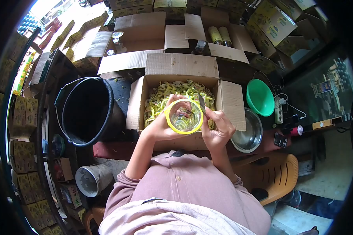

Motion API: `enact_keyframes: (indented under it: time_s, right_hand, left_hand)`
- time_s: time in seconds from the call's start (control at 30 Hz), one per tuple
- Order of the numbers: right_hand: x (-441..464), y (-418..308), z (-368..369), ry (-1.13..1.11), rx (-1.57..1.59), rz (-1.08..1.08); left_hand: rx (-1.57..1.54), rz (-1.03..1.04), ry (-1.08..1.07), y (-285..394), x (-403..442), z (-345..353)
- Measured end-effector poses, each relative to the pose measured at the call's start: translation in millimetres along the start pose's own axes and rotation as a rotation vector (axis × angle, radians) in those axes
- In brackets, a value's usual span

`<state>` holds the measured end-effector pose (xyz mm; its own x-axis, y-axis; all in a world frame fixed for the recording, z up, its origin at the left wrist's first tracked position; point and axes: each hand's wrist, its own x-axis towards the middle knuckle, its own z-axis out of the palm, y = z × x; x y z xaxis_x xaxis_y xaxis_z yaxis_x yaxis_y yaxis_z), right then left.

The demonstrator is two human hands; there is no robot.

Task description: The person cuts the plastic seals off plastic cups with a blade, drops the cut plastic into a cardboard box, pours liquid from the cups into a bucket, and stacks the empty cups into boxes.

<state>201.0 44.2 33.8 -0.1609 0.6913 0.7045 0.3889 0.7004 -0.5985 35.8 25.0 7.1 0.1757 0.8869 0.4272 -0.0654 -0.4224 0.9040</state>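
Cartons crowd behind the open box (pixel 181 64) of peelings; beside it stand your black bucket (pixel 87 111) and green bowl (pixel 260 97). Above it, your left hand (pixel 161 126) grips the yellow-rimmed cup (pixel 184 116), your right (pixel 219 127) a knife (pixel 201 103).

Clear yellow-rimmed cup (pixel 184 116); dark knife (pixel 201 103) just beside

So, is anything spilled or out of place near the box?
Small scraps seem spilled on the dark tabletop between the black bucket and cardboard box, outside the peelings pile; nothing else looks odd.
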Motion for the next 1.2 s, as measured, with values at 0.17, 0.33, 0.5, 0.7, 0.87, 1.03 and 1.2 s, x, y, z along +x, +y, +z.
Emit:
enact_keyframes:
  time_s: [0.17, 0.33, 0.5, 0.7, 0.87, 1.03, 1.2]
  right_hand:
    - [0.7, -0.5, 0.3, -0.001, -0.033, -0.009]
    - [1.5, 2.3, 0.3, -0.026, -0.018, -0.027]
    - [2.2, 4.5, 2.7, -0.031, 0.018, -0.018]
    - [6.1, 7.9, 3.3, 0.024, 0.025, 0.0]
    - [3.5, 10.6, -0.1, 0.063, 0.023, -0.004]
    - [-1.0, 8.3, -1.2, 0.06, 0.006, -0.022]
    - [-6.8, 5.0, -0.3, 0.011, 0.021, 0.02]
  left_hand:
    - [0.005, -0.029, -0.029, -16.1, -8.0, -4.4]
    - [0.079, -0.055, -0.151, -11.4, -7.4, -13.1]
    - [-0.114, -0.123, -0.155, -15.1, -10.0, -13.6]
    - [-0.204, -0.126, -0.079, -14.3, -4.8, -5.0]
    - [-0.106, -0.044, 0.099, -6.3, -1.9, 0.0]
    - [0.032, -0.01, 0.116, 3.8, -3.0, 2.2]
    - [0.03, 0.019, 0.109, 7.9, -2.3, 5.0]
